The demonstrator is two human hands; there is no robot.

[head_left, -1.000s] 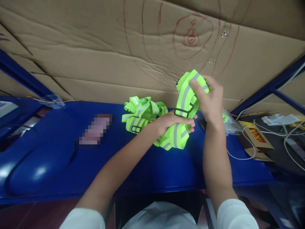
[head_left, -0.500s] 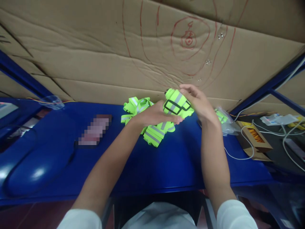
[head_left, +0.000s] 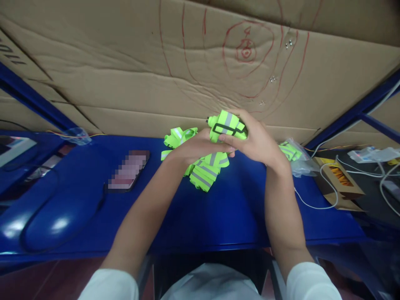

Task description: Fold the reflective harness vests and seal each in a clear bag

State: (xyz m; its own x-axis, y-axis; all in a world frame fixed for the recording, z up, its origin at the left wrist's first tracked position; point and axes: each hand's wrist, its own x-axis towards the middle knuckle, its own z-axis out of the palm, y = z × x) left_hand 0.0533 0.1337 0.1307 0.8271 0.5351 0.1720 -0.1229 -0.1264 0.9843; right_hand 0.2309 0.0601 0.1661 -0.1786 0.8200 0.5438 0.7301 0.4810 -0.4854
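Both hands hold one folded neon-yellow reflective strap bundle (head_left: 227, 125) with grey stripes and a black buckle, raised above the blue table. My left hand (head_left: 201, 146) grips it from the left and below, its fingers partly hidden. Around its right side wraps my right hand (head_left: 251, 135), the thumb lying across the front. Under and beside my left hand, more of the same yellow straps lie on the table: a folded bundle (head_left: 204, 175) in front and loose loops (head_left: 179, 136) behind.
A phone (head_left: 129, 171) with a cable lies on the blue table (head_left: 206, 221) at left. At right are a plastic bag (head_left: 295, 158) with yellow straps, a white cable and an open cardboard box (head_left: 339, 179). A cardboard wall (head_left: 125, 83) stands behind.
My right hand has moved left and closed round the bundle, its thumb now across the front. The bundle has shifted slightly left and turned.
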